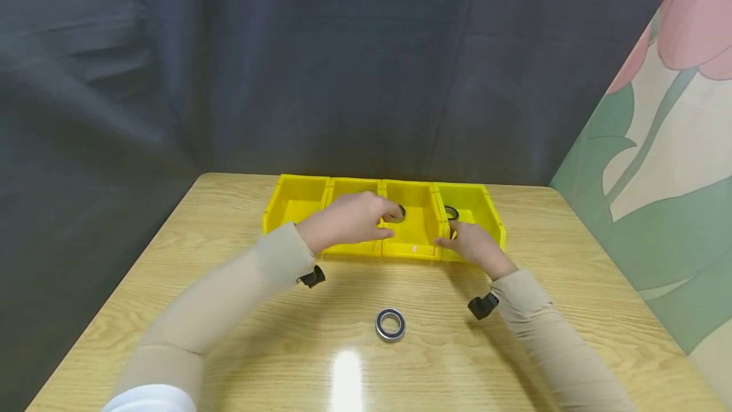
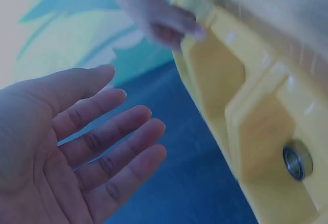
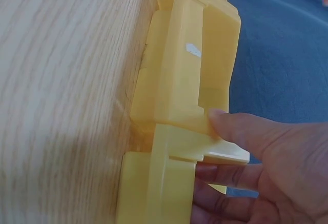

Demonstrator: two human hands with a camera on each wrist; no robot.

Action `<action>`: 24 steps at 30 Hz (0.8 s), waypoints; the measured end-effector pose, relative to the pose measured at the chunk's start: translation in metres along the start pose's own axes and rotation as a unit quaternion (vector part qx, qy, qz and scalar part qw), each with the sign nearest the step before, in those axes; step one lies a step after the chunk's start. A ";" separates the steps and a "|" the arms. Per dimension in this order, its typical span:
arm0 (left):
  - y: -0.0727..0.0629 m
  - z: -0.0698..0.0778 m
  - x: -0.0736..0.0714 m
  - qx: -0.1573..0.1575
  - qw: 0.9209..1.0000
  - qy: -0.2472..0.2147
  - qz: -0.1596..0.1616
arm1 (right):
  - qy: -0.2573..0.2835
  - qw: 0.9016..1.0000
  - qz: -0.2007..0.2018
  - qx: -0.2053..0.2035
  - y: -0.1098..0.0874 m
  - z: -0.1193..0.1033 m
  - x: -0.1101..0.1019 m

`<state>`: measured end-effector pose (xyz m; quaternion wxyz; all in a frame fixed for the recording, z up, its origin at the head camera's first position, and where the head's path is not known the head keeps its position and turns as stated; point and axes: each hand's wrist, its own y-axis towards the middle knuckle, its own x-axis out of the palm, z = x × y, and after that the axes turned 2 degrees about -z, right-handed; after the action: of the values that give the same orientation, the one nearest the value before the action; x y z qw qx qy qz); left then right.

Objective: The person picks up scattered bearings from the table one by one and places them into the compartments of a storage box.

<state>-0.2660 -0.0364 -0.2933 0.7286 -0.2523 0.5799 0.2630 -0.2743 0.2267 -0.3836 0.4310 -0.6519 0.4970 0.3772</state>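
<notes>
In the head view my left hand (image 1: 357, 218) hovers over the middle yellow bins. Its fingers are spread and hold nothing in the left wrist view. A ball bearing (image 1: 398, 213) shows by its fingertips, and the left wrist view has a bearing (image 2: 298, 161) inside a bin. My right hand (image 1: 474, 247) reaches to the rightmost bin (image 1: 494, 224). Its thumb lies over the dividing wall, while the other fingers dip into that bin, partly hidden. Just beyond them is another bearing (image 1: 452, 213). A larger-looking bearing (image 1: 391, 325) lies flat on the table.
Four-sided yellow bins stand side by side; the leftmost bin (image 1: 300, 202) is at the row's end. A dark curtain (image 1: 354, 68) hangs behind the wooden table (image 1: 229, 208). To the right rises a wall with painted flowers (image 1: 657, 177).
</notes>
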 end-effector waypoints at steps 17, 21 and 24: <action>-0.012 0.036 0.086 0.157 0.976 0.077 -0.133 | -0.003 1.000 -0.008 0.013 0.003 0.003 -0.001; -0.014 0.037 0.098 0.174 0.971 0.090 -0.138 | -0.004 1.000 -0.009 0.013 0.002 0.003 -0.001; -0.016 0.039 0.104 0.184 0.968 0.093 -0.147 | -0.006 1.000 -0.009 0.011 0.001 0.001 -0.002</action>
<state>-0.2082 -0.0128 -0.3859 0.7363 -0.2198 0.6397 0.0178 -0.2756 0.2288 -0.3821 0.4443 -0.6491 0.4927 0.3723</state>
